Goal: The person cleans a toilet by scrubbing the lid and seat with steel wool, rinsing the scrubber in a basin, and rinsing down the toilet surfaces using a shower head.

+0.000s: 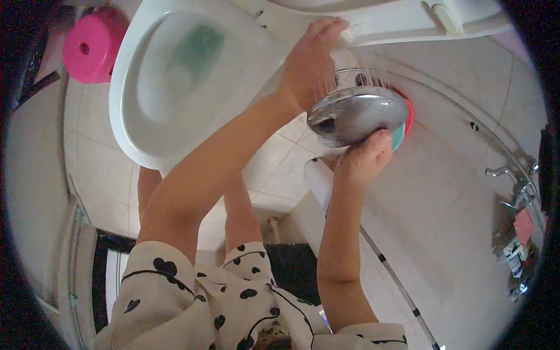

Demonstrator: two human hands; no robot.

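My right hand grips a chrome shower head, and thin streams of water spray from its far side. Beyond it, my left hand is bent at the edge of the white toilet seat, fingers together and curled by a small pale piece. Whether that piece is held or belongs to the seat, I cannot tell. Water falls close to this hand. Left of my forearm is the toilet bowl, with greenish water at its bottom.
A pink round container stands left of the toilet. Red and teal rims show behind the shower head. A metal hose curves towards a wall tap. A striped pole slants at lower right, above tiled flooring.
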